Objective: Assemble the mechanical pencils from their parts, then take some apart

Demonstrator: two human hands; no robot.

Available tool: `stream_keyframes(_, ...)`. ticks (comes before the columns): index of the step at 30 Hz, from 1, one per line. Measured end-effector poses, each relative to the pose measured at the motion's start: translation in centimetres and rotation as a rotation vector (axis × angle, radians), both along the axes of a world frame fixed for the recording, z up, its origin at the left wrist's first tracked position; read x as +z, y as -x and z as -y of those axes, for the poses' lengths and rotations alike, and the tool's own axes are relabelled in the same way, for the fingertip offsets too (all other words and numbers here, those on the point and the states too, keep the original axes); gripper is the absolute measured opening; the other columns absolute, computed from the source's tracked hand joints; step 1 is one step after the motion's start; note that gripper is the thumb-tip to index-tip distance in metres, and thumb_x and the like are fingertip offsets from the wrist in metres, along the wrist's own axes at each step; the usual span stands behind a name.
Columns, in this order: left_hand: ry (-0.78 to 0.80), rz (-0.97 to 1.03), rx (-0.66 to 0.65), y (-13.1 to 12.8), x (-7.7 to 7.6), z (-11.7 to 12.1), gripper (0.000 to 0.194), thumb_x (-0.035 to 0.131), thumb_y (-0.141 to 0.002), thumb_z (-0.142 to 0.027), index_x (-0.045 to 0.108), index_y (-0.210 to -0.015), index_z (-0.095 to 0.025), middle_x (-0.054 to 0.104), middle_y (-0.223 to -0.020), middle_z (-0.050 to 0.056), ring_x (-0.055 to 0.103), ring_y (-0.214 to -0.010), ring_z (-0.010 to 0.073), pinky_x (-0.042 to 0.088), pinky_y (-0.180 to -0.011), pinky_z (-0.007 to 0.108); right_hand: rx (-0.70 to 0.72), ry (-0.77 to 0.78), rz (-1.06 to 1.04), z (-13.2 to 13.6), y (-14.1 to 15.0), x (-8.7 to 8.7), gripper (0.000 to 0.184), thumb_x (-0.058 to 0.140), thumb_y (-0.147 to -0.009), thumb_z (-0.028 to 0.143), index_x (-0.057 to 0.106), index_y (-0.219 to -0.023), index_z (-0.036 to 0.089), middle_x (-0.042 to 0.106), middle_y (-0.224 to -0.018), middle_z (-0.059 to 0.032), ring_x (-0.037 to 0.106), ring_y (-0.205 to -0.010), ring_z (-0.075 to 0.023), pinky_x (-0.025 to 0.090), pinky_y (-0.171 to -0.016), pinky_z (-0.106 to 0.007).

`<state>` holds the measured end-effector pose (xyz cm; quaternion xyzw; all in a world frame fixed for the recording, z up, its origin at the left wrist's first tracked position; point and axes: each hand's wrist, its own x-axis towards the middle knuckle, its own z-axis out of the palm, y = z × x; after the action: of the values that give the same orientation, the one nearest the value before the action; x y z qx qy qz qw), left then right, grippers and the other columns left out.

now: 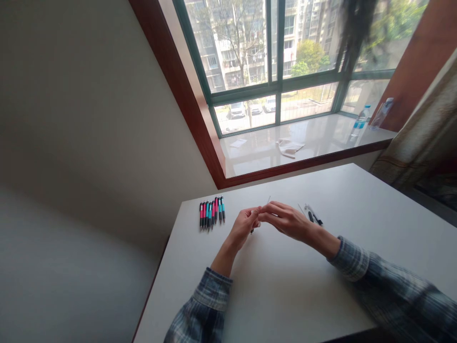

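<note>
My left hand (246, 224) is closed in a pinch around a small pen part, whose dark end (252, 231) pokes out below the fingers. My right hand (285, 220) meets it fingertip to fingertip, its fingers bent and drawn together; what they grip is hidden. Just beyond the fingers a thin pale rod (269, 199), like a pen refill, shows; whether it is held or lies on the table I cannot tell. Right of my right hand, partly behind the wrist, lie loose pen parts (311, 215), black and clear. A row of pink and teal pens (212, 213) lies to the left.
The white table (285, 295) stands against the wall below a window with a red-brown frame (228, 182). On the sill are a cloth (290, 147), a paper sheet (238, 143), a water bottle (361, 119) and a second clear bottle (382, 114). A curtain (400, 147) hangs at right.
</note>
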<state>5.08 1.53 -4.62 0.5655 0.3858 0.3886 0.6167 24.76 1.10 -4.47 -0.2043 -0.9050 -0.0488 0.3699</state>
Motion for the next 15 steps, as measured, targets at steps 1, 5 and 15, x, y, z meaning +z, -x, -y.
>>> stream_keyframes(1,0.036,0.033,-0.031,0.17,0.04,0.04,0.048,0.069,-0.086,-0.061,0.063,-0.077,-0.014,0.036,-0.061,-0.006,0.029,-0.058,0.0089,0.032,-0.059,0.025,0.015,-0.009,0.0,-0.01,0.02,-0.01,0.028,0.047,-0.102,0.007,0.066,-0.118,0.02,0.069,-0.112,-0.0102,0.064,-0.094,-0.0216,0.058,-0.082,-0.036)
stream_keyframes(5,0.147,0.137,-0.114,0.81,0.07,0.03,0.041,0.075,-0.084,-0.053,0.068,-0.087,-0.013,0.04,-0.066,-0.005,0.031,-0.061,0.0086,0.037,-0.066,0.026,0.049,-0.026,0.008,0.1,0.14,0.31,0.029,0.052,-0.1,0.005,0.066,-0.12,0.02,0.07,-0.118,-0.01,0.064,-0.1,-0.0227,0.059,-0.088,-0.039)
stream_keyframes(15,-0.197,-0.24,0.201,0.7,0.39,-0.29,0.044,0.072,-0.083,-0.058,0.076,-0.087,-0.015,0.057,-0.068,0.001,0.043,-0.058,0.0105,0.034,-0.058,0.025,-0.168,0.159,-0.385,-0.09,-0.48,0.67,0.026,0.053,-0.103,0.015,0.068,-0.123,0.024,0.07,-0.101,-0.0092,0.064,-0.096,-0.0238,0.058,-0.083,-0.041)
